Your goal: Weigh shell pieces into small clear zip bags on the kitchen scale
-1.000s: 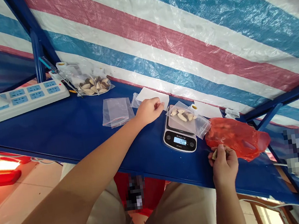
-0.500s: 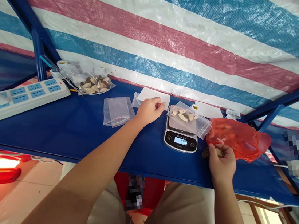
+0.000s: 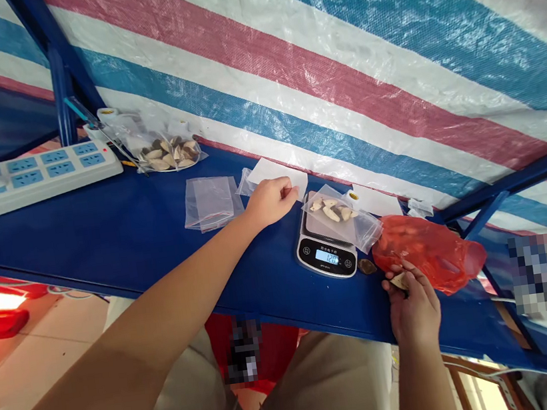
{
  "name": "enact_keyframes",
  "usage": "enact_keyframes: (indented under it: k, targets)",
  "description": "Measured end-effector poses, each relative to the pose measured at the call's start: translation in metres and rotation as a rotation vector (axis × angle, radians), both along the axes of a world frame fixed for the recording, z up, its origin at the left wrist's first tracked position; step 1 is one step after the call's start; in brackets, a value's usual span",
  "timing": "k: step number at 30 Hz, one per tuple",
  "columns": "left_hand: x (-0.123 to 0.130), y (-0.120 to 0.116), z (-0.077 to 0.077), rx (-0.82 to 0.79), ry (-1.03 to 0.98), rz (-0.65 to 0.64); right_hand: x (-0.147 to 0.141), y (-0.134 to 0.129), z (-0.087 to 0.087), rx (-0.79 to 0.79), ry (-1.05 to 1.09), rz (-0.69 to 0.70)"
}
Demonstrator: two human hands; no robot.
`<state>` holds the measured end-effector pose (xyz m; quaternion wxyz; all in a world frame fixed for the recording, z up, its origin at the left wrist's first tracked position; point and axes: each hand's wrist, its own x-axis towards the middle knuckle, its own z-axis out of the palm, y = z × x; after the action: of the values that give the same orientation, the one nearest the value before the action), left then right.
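My right hand (image 3: 414,304) holds a small dried mushroom (image 3: 398,280), pale side showing, in front of the red plastic bag (image 3: 428,253). Another brown mushroom (image 3: 366,266) lies on the table just right of the digital scale (image 3: 328,261). On the scale rests a clear zip bag (image 3: 367,229) with several pale mushroom pieces (image 3: 333,210) in it; the display appears to read 120. My left hand (image 3: 273,201) is closed in a loose fist over the white paper, left of the scale, with nothing visible in it.
Flat clear zip bags (image 3: 211,202) lie left of my left hand. Farther left stand an open bag of mushrooms (image 3: 171,154) and a white power strip (image 3: 38,180). White paper (image 3: 295,176) lies behind the scale. A striped tarp (image 3: 285,62) hangs along the table's back.
A brown mushroom that was at my right fingers now lies on the table beside the scale. My right hand has shifted slightly right and down; its fingers hold another mushroom.
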<state>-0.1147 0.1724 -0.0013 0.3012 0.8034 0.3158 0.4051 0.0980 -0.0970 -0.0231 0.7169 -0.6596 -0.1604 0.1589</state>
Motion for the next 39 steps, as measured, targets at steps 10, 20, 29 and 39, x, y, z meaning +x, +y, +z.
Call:
enact_keyframes:
  k: [10, 20, 29, 39]
  targets:
    - [0.0, 0.0, 0.001, -0.008, -0.004, 0.008, 0.005, -0.005, 0.001, 0.036, 0.097, 0.03]
    - [0.0, -0.001, 0.001, 0.001, -0.002, -0.005, -0.001, -0.005, 0.001, 0.015, 0.052, 0.022]
    - [0.0, -0.001, 0.0, 0.0, 0.001, -0.01, -0.007, 0.001, 0.005, 0.047, 0.038, 0.041]
    - [0.0, -0.001, 0.001, -0.007, 0.004, -0.011, -0.003, 0.0, 0.0, 0.044, 0.016, 0.037]
